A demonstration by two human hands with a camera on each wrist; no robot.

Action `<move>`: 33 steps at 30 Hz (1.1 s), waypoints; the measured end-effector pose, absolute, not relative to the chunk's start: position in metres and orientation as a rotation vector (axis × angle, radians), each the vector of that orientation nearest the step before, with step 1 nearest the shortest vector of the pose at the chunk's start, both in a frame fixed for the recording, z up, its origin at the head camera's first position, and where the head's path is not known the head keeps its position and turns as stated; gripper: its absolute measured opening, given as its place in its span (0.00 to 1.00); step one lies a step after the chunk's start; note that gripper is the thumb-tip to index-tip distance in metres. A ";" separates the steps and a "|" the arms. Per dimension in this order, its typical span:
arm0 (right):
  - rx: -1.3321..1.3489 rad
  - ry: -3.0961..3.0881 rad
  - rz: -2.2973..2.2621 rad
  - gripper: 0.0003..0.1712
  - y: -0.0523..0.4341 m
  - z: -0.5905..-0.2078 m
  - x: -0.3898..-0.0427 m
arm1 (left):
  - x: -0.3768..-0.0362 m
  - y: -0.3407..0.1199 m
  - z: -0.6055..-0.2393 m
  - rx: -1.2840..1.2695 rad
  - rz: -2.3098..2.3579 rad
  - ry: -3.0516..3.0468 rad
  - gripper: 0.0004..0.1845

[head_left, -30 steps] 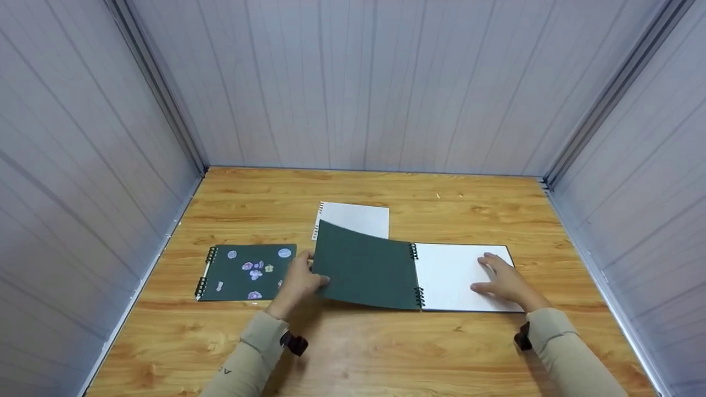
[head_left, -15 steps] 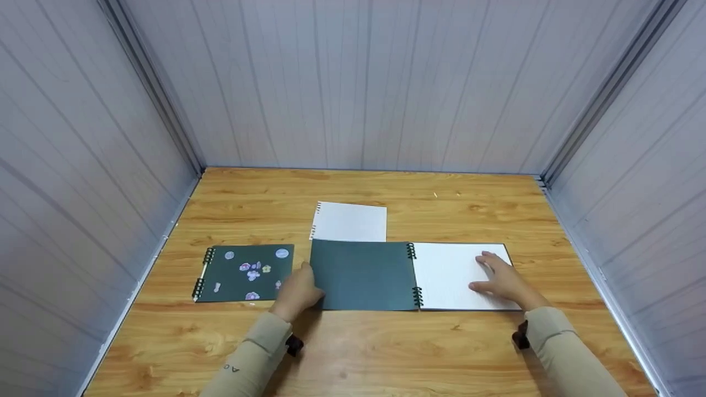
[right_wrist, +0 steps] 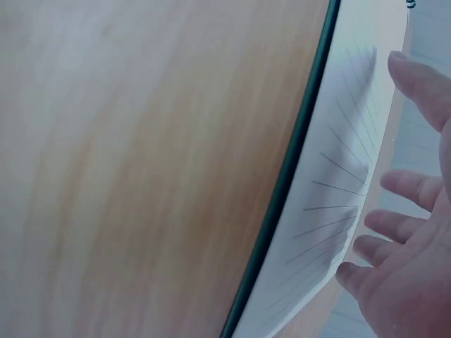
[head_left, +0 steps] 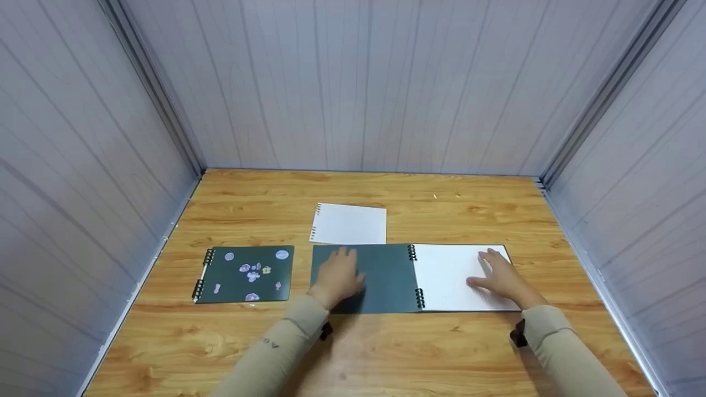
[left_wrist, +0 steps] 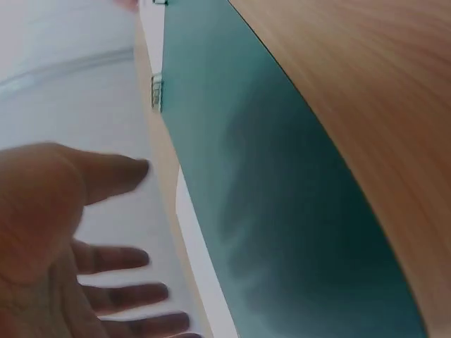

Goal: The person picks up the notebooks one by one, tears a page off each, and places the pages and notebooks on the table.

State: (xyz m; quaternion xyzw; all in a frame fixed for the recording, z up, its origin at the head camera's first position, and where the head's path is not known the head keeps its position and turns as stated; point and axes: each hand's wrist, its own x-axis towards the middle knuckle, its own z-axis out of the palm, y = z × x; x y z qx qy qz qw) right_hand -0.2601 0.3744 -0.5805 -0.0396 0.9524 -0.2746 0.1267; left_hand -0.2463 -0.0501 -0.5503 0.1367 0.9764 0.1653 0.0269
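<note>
Lying flat near the middle of a wooden table with warm orange grain is an open spiral notebook: its matte dark green cover is folded out to one side of the black wire binding, and a white lined page lies on the other. Pale grey panelled walls with vertical seams close the table in on three sides. The left hand rests palm down on the green cover, fingers spread and straight. The right hand lies flat on the lined page, fingers extended, gripping nothing. Just behind the notebook lies a loose white sheet with a torn perforated edge. Beside the notebook's cover lies a second dark green spiral notebook, closed, its cover dotted with small pale stickers
</note>
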 end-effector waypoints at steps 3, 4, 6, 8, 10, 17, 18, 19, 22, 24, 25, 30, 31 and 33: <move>-0.097 2.794 -0.814 0.60 0.374 -0.582 -0.263 | -0.256 -0.026 -0.554 0.554 0.423 3.024 0.28; -0.099 2.803 -0.806 0.60 0.375 -0.582 -0.265 | -0.259 -0.019 -0.556 0.588 0.387 3.016 0.29; -0.105 2.813 -0.787 0.61 0.375 -0.583 -0.267 | -0.263 -0.005 -0.559 0.651 0.336 2.981 0.32; -0.109 2.814 -0.767 0.61 0.375 -0.584 -0.269 | -0.267 0.007 -0.563 0.697 0.303 2.943 0.34; -0.106 2.813 -0.740 0.61 0.375 -0.585 -0.272 | -0.270 0.017 -0.568 0.736 0.271 2.923 0.36; -0.004 2.772 -0.700 0.63 0.375 -0.589 -0.276 | -0.279 0.038 -0.579 0.759 0.174 2.908 0.40; 0.008 2.762 -0.702 0.63 0.375 -0.589 -0.276 | -0.280 0.038 -0.579 0.748 0.158 2.895 0.40; 0.019 2.753 -0.706 0.64 0.374 -0.590 -0.276 | -0.280 0.039 -0.580 0.737 0.144 2.884 0.41; 0.049 2.732 -0.724 0.63 0.372 -0.590 -0.277 | -0.281 0.038 -0.583 0.715 0.120 2.854 0.41; 0.062 2.728 -0.723 0.63 0.372 -0.590 -0.277 | -0.281 0.037 -0.584 0.711 0.120 2.845 0.41; 0.068 2.728 -0.720 0.62 0.372 -0.590 -0.277 | -0.281 0.037 -0.584 0.710 0.125 2.844 0.41; 0.093 2.719 -0.739 0.61 0.371 -0.590 -0.276 | -0.280 0.038 -0.582 0.703 0.138 2.839 0.40; 0.101 2.717 -0.754 0.61 0.371 -0.589 -0.276 | -0.279 0.039 -0.581 0.703 0.135 2.838 0.40; 0.110 2.721 -0.794 0.60 0.370 -0.587 -0.274 | -0.279 0.040 -0.580 0.706 0.139 2.828 0.40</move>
